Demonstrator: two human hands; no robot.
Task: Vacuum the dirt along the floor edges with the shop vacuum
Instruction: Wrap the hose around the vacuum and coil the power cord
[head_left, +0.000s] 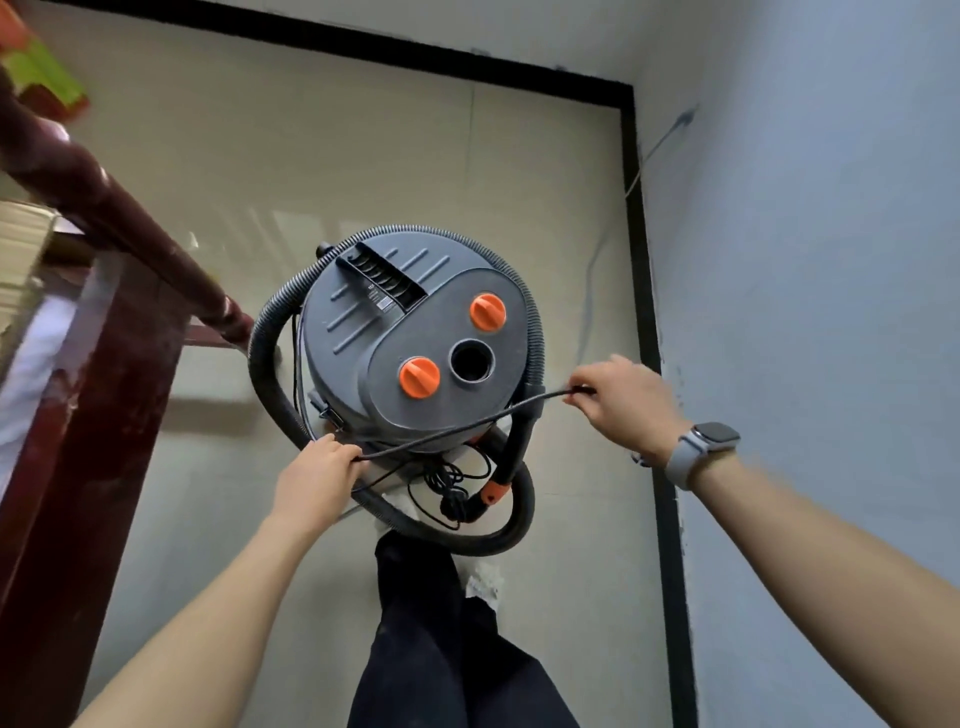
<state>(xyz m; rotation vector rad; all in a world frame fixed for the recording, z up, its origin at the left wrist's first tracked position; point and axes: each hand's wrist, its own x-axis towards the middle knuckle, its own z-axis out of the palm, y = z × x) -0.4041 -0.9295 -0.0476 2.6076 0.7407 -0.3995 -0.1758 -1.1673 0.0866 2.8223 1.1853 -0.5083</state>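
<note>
A grey shop vacuum (410, 332) with two orange knobs and a round port stands on the beige tile floor just in front of me. Its black ribbed hose (265, 358) loops around the body and curls near my feet, ending in an orange-collared fitting. A thin black power cord (457, 428) stretches across the vacuum's near side between my hands. My left hand (317, 473) grips one end of that stretch. My right hand (623, 400), with a grey watch on the wrist, pinches the other end. More cord lies tangled on the floor below.
A black baseboard (641, 291) runs along the white wall (810, 312) on the right and the far wall. A dark red wooden stair railing (104, 208) and post stand at the left. My dark-trousered leg (431, 623) is below the vacuum.
</note>
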